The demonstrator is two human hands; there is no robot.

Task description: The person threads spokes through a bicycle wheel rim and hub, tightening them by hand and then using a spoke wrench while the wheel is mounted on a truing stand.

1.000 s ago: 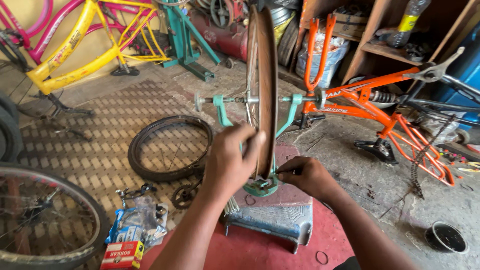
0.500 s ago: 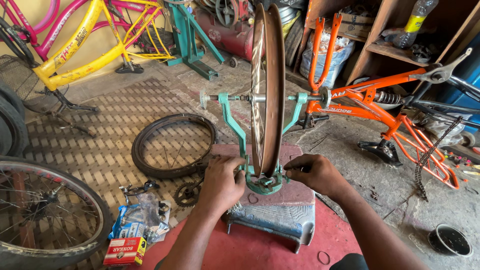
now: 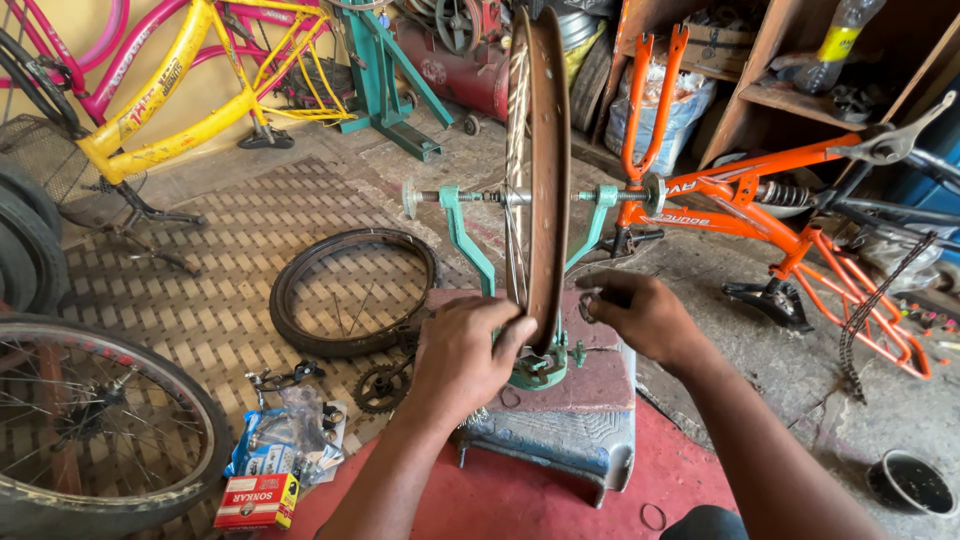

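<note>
A rusty brown bicycle wheel rim [image 3: 545, 150] stands upright in a green truing stand [image 3: 470, 240] on a small maroon-topped stool [image 3: 590, 385]. My left hand [image 3: 465, 360] grips the lower left edge of the rim, thumb against its face. My right hand [image 3: 640, 315] is to the right of the rim, fingers pinched on a small metal tool [image 3: 588, 303] held near the spokes.
A loose black tyre [image 3: 352, 290] lies on the tiled floor to the left. A spoked wheel [image 3: 95, 425] is at bottom left, an orange bike frame [image 3: 760, 200] at right, a yellow bike [image 3: 190, 110] behind. Small boxes and a sprocket [image 3: 378, 385] lie by the stool.
My left hand has slid lower down the rim toward the stand's base. My right hand has drawn slightly away from the rim to the right, and my view has moved closer.
</note>
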